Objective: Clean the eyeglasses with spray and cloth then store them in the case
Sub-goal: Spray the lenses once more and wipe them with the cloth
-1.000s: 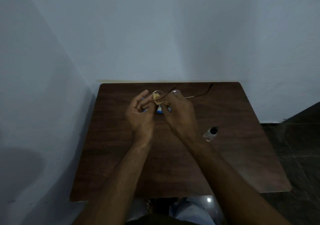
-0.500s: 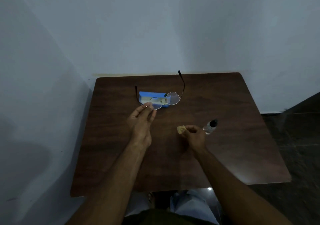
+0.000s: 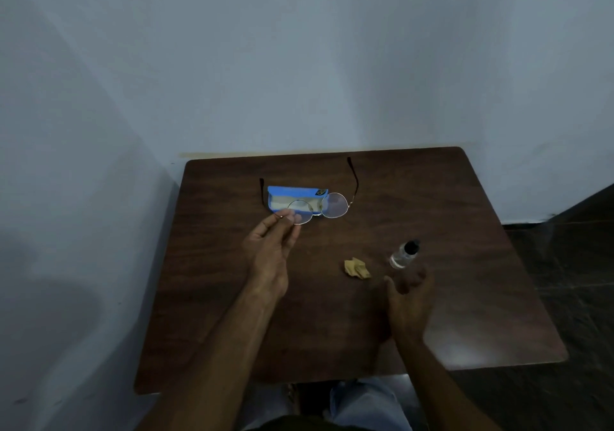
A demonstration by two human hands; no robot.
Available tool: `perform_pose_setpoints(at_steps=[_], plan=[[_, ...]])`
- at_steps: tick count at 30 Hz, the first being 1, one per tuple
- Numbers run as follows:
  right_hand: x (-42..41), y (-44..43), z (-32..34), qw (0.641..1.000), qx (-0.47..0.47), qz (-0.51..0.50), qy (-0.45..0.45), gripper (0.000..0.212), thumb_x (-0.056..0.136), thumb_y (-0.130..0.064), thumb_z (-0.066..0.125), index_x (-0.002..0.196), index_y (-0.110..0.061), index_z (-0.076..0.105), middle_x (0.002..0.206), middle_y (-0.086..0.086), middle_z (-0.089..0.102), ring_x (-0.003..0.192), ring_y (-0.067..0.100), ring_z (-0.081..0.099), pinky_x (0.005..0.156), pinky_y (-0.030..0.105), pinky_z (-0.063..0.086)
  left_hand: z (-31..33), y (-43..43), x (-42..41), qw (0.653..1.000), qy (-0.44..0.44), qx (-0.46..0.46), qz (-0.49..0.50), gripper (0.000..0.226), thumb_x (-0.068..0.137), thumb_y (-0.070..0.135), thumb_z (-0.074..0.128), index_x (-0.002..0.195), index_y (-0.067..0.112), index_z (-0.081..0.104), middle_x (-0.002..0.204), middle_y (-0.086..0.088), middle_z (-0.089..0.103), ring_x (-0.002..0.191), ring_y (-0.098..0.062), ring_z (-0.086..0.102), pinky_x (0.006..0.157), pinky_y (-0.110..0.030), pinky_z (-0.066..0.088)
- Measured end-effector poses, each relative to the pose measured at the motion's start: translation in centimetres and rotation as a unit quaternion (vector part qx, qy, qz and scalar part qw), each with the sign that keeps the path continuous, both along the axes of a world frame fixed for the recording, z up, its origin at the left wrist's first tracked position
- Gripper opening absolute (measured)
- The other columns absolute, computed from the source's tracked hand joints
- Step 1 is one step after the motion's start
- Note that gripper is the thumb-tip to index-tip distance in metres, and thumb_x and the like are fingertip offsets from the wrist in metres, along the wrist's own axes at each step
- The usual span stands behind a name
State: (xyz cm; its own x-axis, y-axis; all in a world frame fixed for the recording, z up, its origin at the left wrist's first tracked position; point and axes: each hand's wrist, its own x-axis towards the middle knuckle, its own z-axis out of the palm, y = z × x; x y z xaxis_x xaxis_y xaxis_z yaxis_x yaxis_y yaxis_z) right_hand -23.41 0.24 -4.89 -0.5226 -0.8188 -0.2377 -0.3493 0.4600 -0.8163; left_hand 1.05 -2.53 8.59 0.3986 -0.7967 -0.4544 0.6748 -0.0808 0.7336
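Pinched the eyeglasses (image 3: pixel 319 206) by the outer rim of one lens with the left hand (image 3: pixel 269 244), thumb against fingertips. Held them just over the near edge of the blue case (image 3: pixel 292 194), with the temples unfolded and pointing beyond the case toward the wall. Noted the cloth (image 3: pixel 357 268) crumpled on the desk (image 3: pixel 481 297), right of the case and nearer the body, and the spray bottle (image 3: pixel 403 256) standing farther right of the case again. Hovered the right hand (image 3: pixel 407 292) just short of that bottle, fingers loose and spread, grasping nothing, a little blurred.

Looked like a reach for the bottle, ahead of spraying. Called for closing round the clear body low down, with the forefinger free for the black top. Could not tell whether that top was a cap or a nozzle, so worth checking by feel. Needed the pinch kept on the metal rim and off the glass. Better to draw the glasses clear of the case before misting, to spare its lining. Wanted a light mist on each lens, then the cloth.
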Motion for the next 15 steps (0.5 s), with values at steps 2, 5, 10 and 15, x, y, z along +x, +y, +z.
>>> perform_pose_setpoints(at_steps=[2, 5, 10, 15], plan=[[-1.2, -0.3, 0.1, 0.998, -0.030, -0.017, 0.044, 0.103, 0.084, -0.027, 0.087, 0.163, -0.013, 0.022, 0.164, 0.015, 0.034, 0.151, 0.033, 0.034, 0.124, 0.049, 0.033, 0.0, 0.0, 0.0, 1.000, 0.005, -0.001, -0.003, 0.016, 0.092, -0.003, 0.074, 0.106, 0.004, 0.077, 0.105, -0.015, 0.081, 0.099, -0.019, 0.080, 0.081, -0.023, 0.063], [-2.1, -2.4, 0.8, 0.998, -0.045, 0.006, 0.051, 0.113, 0.083, -0.033, 0.088, 0.165, -0.014, 0.014, 0.169, 0.013, 0.026, 0.154, 0.031, 0.029, 0.123, 0.038, 0.026, 0.1, 0.0, -0.2, 1.000, 0.009, 0.003, -0.009, 0.017, 0.092, -0.003, 0.074, 0.107, 0.004, 0.077, 0.107, -0.014, 0.081, 0.100, -0.020, 0.080, 0.080, -0.023, 0.063], [-1.8, -4.8, 0.2, 0.994, -0.056, 0.088, 0.038, 0.085, 0.091, -0.022, 0.081, 0.159, -0.009, 0.032, 0.161, 0.013, 0.042, 0.146, 0.030, 0.042, 0.116, 0.042, 0.040, 0.3, 0.2, -0.5, 1.000, 0.004, 0.000, -0.012, 0.018, 0.092, -0.003, 0.073, 0.108, 0.003, 0.076, 0.104, -0.013, 0.082, 0.097, -0.018, 0.080, 0.078, -0.022, 0.063], [-1.7, -6.2, 0.4, 0.992, -0.082, 0.096, 0.005, 0.031, 0.098, -0.013, 0.071, 0.124, -0.001, 0.058, 0.117, 0.019, 0.069, 0.110, 0.039, 0.067, 0.089, 0.043, 0.054, 0.3, 0.5, 0.4, 1.000, -0.003, 0.000, 0.001, 0.017, 0.090, -0.003, 0.074, 0.104, 0.005, 0.078, 0.103, -0.011, 0.082, 0.096, -0.017, 0.080, 0.077, -0.022, 0.064]])
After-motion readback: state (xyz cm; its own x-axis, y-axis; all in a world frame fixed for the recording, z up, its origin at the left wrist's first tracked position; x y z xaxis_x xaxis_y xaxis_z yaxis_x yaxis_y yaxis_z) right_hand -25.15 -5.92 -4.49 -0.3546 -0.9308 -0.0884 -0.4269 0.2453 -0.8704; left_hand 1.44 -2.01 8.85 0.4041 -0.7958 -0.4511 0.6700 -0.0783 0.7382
